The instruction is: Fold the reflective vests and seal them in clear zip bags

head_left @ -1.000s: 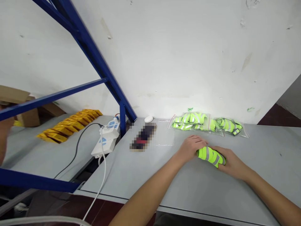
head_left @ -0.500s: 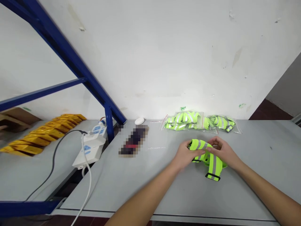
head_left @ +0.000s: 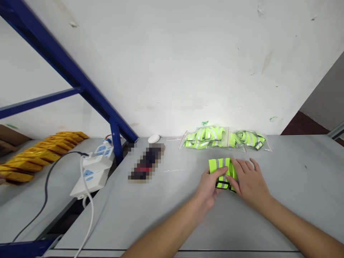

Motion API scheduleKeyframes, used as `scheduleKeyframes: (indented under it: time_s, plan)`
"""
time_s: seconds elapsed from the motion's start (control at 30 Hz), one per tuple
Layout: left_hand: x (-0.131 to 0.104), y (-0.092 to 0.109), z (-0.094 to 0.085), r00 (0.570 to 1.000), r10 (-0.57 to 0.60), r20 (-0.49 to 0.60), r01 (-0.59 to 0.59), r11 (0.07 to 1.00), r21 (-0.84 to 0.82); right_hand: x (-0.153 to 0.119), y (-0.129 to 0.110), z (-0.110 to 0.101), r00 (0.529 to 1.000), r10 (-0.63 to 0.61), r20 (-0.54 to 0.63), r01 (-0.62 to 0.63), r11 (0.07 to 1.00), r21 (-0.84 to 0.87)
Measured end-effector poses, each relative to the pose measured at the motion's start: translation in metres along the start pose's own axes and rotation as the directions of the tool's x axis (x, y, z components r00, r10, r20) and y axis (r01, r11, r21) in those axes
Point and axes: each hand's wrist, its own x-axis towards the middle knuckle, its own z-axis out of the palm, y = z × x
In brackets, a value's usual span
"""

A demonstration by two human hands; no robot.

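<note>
A neon-yellow reflective strap point(head_left: 217, 164) with grey stripes and black buckles is bunched up between my two hands, over the near middle of the grey table. My left hand point(head_left: 208, 186) grips its left side, thumb on top and fingers underneath. On the right side, my right hand point(head_left: 249, 181) presses against the folds with thumb and fingers, closed on the strap. Beyond them, by the wall, lie clear zip bags point(head_left: 205, 138) with similar straps inside; another bagged strap point(head_left: 249, 139) is at their right end.
Left of my hands lie a pixelated dark object point(head_left: 147, 163) and a white round object point(head_left: 154, 138). White power strips point(head_left: 92, 179) with cables stand beside the blue metal frame point(head_left: 115, 139). Yellow packets point(head_left: 43, 154) are lined up on the neighbouring table, a person's fingertips at their left.
The loose strap end that hung down has been folded in, and the bundle is more compact. My right hand now lies over its right side. The view has shifted slightly.
</note>
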Motion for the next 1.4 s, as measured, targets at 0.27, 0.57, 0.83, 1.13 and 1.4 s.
scheduleKeyframes:
  time_s: [0.27,0.57,0.83,1.13,1.4]
  plan:
    - [-0.004,0.0,-0.001,0.992,-0.092,0.084,0.095,0.995,-0.025,0.005,0.014,0.004,0.995,-0.095,0.018,0.093,0.992,0.09]
    - [-0.008,-0.007,0.003,0.991,-0.012,0.132,0.018,0.999,-0.041,0.006,0.013,0.002,0.992,-0.087,0.089,0.077,0.991,0.11]
    - [-0.014,-0.003,0.008,0.97,0.088,0.226,-0.078,0.996,-0.054,0.004,0.013,0.006,0.991,-0.102,-0.084,0.103,0.995,0.009]
    - [-0.003,-0.002,0.003,0.987,0.055,0.148,-0.041,0.995,-0.096,0.005,0.016,0.003,0.977,0.032,-0.209,0.019,0.972,0.234]
    - [0.0,0.002,0.001,0.994,-0.001,0.109,0.013,0.993,-0.114,0.005,0.026,0.002,0.833,0.416,0.364,-0.478,0.211,0.853]
